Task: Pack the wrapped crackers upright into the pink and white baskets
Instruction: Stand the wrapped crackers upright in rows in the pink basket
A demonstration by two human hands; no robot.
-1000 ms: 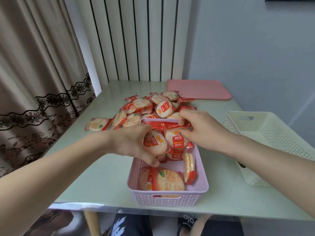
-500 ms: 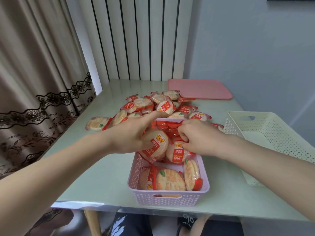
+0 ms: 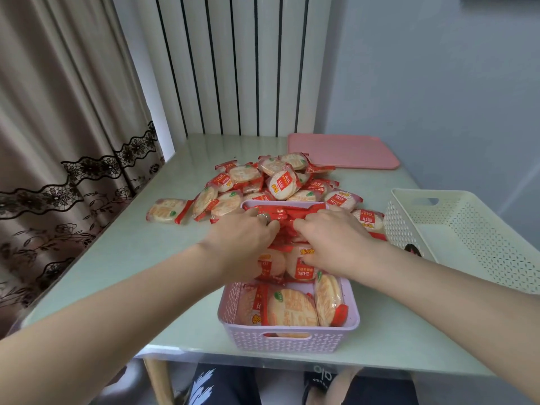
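Note:
The pink basket (image 3: pixel 289 339) stands at the table's near edge, with a row of upright wrapped crackers (image 3: pixel 287 222) filling its far half. My left hand (image 3: pixel 244 241) and my right hand (image 3: pixel 333 241) both press into that row, fingers dug among the red wrapper tops. Two packs (image 3: pixel 301 266) lean upright just under my palms. Loose packs (image 3: pixel 292 309) lie flat or tilted in the basket's near end. A pile of wrapped crackers (image 3: pixel 271 182) sits on the table behind the basket. The white basket (image 3: pixel 467 229) stands to the right.
A pink lid (image 3: pixel 342 152) lies flat at the table's far right. One cracker pack (image 3: pixel 168 210) lies apart to the left of the pile. Curtains hang on the left and a ribbed radiator stands behind the table. A person's knees show under the near table edge.
Both hands moved forward over the upright row and came together at the basket's far end. The pack my left hand carried now stands in the row.

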